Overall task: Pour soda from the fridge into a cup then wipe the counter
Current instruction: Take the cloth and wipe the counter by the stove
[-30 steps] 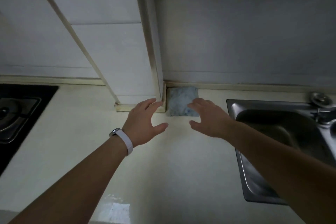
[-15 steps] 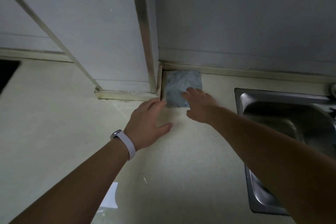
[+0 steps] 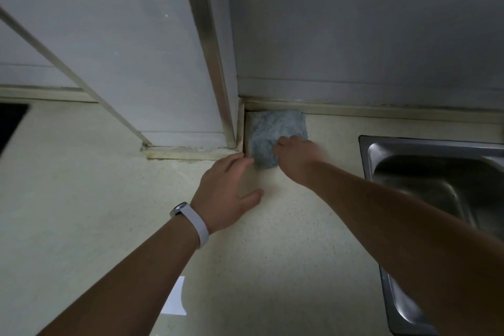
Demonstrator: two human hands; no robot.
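Pinching the cloth (image 3: 274, 133) in the desk (image 3: 272, 254) corner, the right hand (image 3: 296, 157) works beside a sink (image 3: 436, 172); the left hand (image 3: 227, 191) spreads flat.

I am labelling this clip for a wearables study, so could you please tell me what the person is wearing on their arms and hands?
Both forearms are bare, with no sleeves in view, and neither hand is gloved. The left hand has a slim fitness band on its wrist: a pale lilac-white strap with a small silvery, oblong body. The right hand and its wrist show no band, watch or ring that can be seen.
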